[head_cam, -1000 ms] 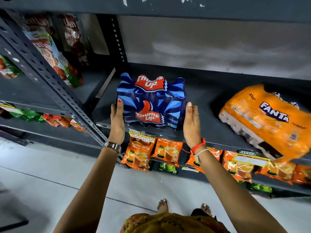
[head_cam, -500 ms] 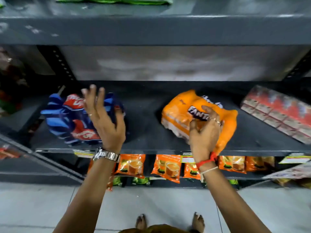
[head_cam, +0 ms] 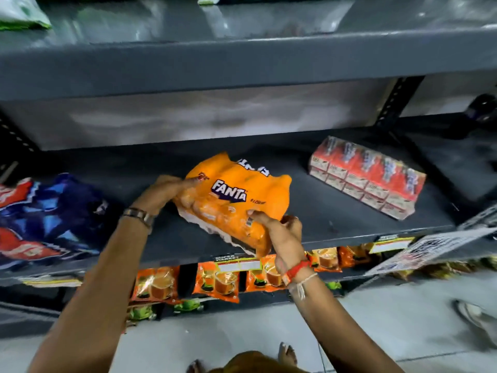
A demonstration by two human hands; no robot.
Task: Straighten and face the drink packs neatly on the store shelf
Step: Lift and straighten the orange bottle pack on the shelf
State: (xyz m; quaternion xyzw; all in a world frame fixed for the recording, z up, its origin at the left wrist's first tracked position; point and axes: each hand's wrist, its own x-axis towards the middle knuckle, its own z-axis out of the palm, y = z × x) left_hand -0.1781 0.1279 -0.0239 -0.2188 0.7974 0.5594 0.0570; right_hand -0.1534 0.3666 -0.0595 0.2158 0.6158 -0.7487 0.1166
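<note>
An orange Fanta pack point(head_cam: 236, 195) lies askew on the dark shelf point(head_cam: 336, 211), one corner hanging past the front edge. My left hand point(head_cam: 164, 192) grips its left end and my right hand point(head_cam: 279, 230) grips its near right corner. At the far left, a blue Thums Up pack point(head_cam: 51, 219) stands on the same shelf, blurred and untouched. A red pack of small drink cartons point(head_cam: 368, 176) lies at an angle toward the right of the shelf.
Orange tea sachets point(head_cam: 215, 284) hang below the shelf edge. Price labels point(head_cam: 390, 242) and a printed sheet point(head_cam: 430, 246) stick out at the right. A metal shelf point(head_cam: 242, 57) sits overhead. Someone's sandalled foot point(head_cam: 476, 319) is on the floor at right.
My left hand left the Thums Up pack and took hold of the Fanta pack's left end. The right hand shifted to the pack's near corner. The view moved right.
</note>
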